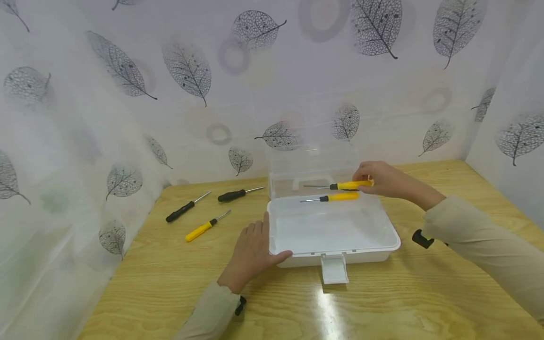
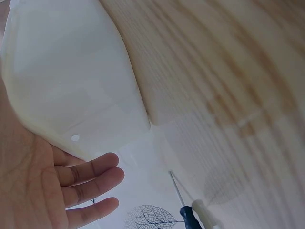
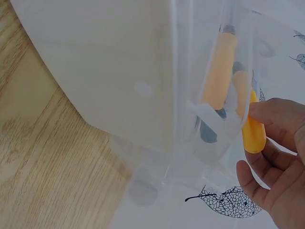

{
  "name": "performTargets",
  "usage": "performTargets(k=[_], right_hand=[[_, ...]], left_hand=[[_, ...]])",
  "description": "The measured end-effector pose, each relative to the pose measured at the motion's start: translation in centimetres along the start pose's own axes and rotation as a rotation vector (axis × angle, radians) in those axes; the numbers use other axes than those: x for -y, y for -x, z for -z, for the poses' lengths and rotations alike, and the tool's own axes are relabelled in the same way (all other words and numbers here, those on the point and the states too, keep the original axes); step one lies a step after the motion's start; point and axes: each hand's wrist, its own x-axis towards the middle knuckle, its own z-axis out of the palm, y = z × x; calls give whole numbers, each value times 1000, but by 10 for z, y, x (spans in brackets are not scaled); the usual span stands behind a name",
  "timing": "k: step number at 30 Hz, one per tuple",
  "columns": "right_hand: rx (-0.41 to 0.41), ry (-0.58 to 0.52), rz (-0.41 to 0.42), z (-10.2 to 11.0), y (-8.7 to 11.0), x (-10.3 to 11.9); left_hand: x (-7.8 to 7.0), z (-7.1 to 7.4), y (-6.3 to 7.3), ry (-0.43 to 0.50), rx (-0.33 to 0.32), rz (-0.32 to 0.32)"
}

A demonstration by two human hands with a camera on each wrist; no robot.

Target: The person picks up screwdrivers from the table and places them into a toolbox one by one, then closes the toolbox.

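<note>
A white box [image 1: 333, 231] with a clear lid [image 1: 314, 163] stands opened on the table. My right hand [image 1: 376, 177] pinches a yellow-handled screwdriver [image 1: 352, 185] by its handle, over the lid side, shaft pointing left. Just in front of it is a second yellow screwdriver [image 1: 340, 197], near the box's back edge. Through the translucent lid, the right wrist view also shows a dark handle [image 3: 208, 132], partly hidden. My left hand [image 1: 252, 250] rests against the box's left front corner, thumb over the front rim and fingers extended along the side.
Left of the box, two black screwdrivers [image 1: 180, 211] and a yellow screwdriver [image 1: 201, 231] lie on the wooden table [image 1: 170, 283]. The box's white latch [image 1: 334, 270] hangs down at the front. A leaf-patterned curtain [image 1: 212, 118] borders the table's back and sides.
</note>
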Motion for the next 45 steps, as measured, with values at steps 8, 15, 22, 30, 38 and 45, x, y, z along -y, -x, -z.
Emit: performTargets(k=[8,15,22,30,38,45], right_hand=[[1,0,10,-3,-3,0],[19,-16,-4,-3,-6,2],[33,-16,-9,-5,-9,4],[60,-1,6,-3,-15,7],[65,19,15,-3,-22,9],[75,17,4,-4,-24,10]], left_hand=[[0,0,0,4,10,7],[0,0,-1,3,5,5],[0,0,0,-7,5,1],[0,0,0,-5,10,0],[1,0,-1,5,15,5],[1,0,-1,4,18,4]])
